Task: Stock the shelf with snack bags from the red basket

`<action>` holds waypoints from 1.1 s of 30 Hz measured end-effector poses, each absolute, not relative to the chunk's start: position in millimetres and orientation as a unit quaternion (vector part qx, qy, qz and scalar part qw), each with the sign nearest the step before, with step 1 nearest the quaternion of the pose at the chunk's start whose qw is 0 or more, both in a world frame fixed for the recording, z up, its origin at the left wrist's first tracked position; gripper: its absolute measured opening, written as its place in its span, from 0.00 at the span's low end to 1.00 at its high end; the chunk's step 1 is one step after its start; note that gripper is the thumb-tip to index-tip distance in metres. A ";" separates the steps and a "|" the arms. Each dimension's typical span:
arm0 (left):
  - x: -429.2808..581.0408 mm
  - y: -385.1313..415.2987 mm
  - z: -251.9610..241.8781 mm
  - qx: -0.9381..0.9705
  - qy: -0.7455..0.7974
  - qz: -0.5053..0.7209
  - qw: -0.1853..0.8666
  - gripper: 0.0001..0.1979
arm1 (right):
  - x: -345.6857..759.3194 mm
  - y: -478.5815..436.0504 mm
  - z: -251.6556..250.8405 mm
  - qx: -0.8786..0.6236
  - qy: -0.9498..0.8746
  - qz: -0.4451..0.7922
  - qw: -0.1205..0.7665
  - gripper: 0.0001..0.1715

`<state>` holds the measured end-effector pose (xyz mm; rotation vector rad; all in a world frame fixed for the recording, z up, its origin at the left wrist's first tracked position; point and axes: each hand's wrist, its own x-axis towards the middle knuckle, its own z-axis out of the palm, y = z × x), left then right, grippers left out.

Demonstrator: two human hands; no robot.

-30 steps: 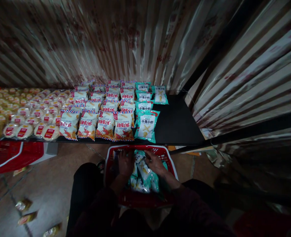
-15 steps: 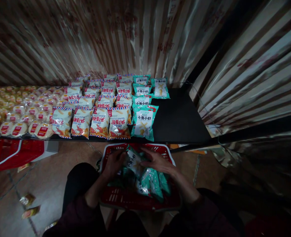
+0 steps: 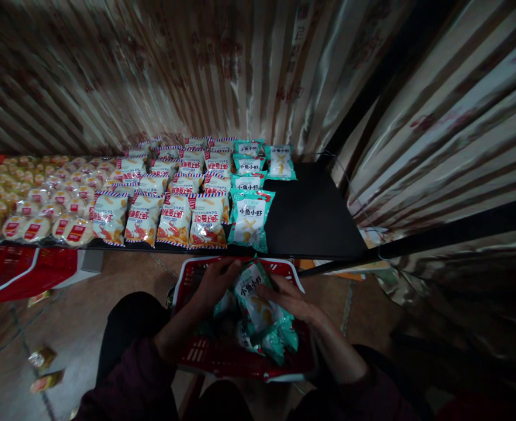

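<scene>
Between both hands (image 3: 291, 297), a teal snack bag (image 3: 251, 298) lies tilted.

Dim light over pleated, striped curtains (image 3: 187, 70), a black shelf (image 3: 308, 216) and brown tiled floor (image 3: 126, 272).

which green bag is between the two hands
The green bag held over the basket, between the left hand and right hand; the other green bags lie below it or sit on the shelf.
</scene>
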<state>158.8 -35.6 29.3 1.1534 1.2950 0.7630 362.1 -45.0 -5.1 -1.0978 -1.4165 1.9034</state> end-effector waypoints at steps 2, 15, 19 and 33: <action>161.4 -38.2 32.0 0.454 0.543 0.357 0.610 0.22 | 367.4 -46.1 -8.6 -0.413 -0.504 0.706 0.277 0.31; 179.6 -30.9 47.2 0.429 0.559 0.394 0.590 0.21 | 377.4 -51.6 6.0 -0.447 -0.494 0.662 0.344 0.30; 190.5 -41.2 55.3 0.452 0.530 0.430 0.575 0.24 | 388.0 -51.9 17.9 -0.488 -0.473 0.624 0.385 0.32; 259.8 -76.6 50.2 0.767 0.420 0.395 0.282 0.31 | 423.7 -51.5 14.9 -0.607 -0.441 0.327 0.575 0.30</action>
